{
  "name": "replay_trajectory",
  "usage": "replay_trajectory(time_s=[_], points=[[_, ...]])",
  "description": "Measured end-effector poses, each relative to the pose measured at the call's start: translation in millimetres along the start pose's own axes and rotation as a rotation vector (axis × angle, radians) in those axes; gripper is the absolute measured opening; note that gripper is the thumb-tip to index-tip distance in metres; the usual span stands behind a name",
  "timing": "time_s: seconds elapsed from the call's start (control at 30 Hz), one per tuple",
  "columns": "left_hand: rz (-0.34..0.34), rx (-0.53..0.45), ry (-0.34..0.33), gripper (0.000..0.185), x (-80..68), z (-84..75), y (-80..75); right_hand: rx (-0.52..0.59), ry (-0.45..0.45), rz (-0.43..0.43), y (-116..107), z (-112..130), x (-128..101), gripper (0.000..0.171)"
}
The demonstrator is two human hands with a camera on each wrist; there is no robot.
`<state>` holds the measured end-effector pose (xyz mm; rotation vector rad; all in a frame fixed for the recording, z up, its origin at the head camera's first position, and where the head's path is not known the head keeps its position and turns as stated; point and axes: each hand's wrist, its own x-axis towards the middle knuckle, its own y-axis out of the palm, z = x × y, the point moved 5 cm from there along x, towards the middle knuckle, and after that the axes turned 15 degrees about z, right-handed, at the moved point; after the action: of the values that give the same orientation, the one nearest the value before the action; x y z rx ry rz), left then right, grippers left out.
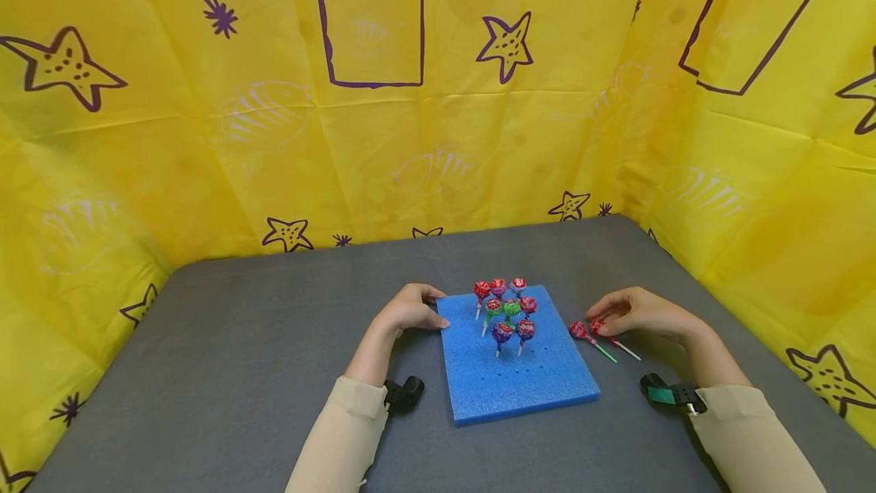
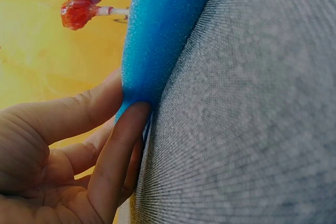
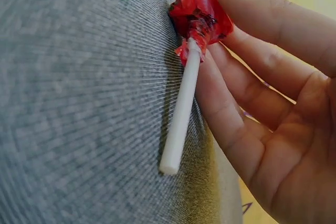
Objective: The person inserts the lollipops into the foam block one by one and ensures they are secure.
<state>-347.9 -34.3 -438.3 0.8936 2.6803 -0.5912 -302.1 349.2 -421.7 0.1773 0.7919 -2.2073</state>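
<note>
My left hand [image 1: 411, 309] grips the left edge of a blue foam board [image 1: 516, 390], its thumb on top; the left wrist view shows the foam [image 2: 152, 35] between thumb and finger. Several wrapped lollipops [image 1: 503, 332] stand upright in the board, in red, green and purple wrappers. To the right of the board, my right hand [image 1: 646, 312] pinches the red head of a white-stick lollipop [image 3: 202, 17], which lies low at the grey cloth. Beside it lies another red lollipop [image 1: 578, 330] with a green stick, touched by neither hand.
Small holes [image 1: 516, 371] dot the front part of the board. Grey cloth [image 1: 239, 356] covers the table. A yellow patterned curtain [image 1: 369, 151] hangs behind it and along both sides. Each wrist carries a dark strapped camera [image 1: 405, 394].
</note>
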Motion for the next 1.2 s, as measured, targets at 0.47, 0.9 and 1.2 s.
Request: replay_trajectory(time_s=[0.47,0.9,1.2], points=[[-0.004,0.006,-0.004,0.047,0.0,-1.0,1.7,-0.071,0.021,-0.053,-3,3,-1,0.031],[-0.003,0.011,0.001,0.047,0.2,0.9,0.4,-0.022,-0.033,-0.159,-5,35,-1,0.032],[-0.014,0.023,0.005,0.047,0.5,1.3,-0.3,0.006,-0.166,-0.186,1,59,2,0.030]])
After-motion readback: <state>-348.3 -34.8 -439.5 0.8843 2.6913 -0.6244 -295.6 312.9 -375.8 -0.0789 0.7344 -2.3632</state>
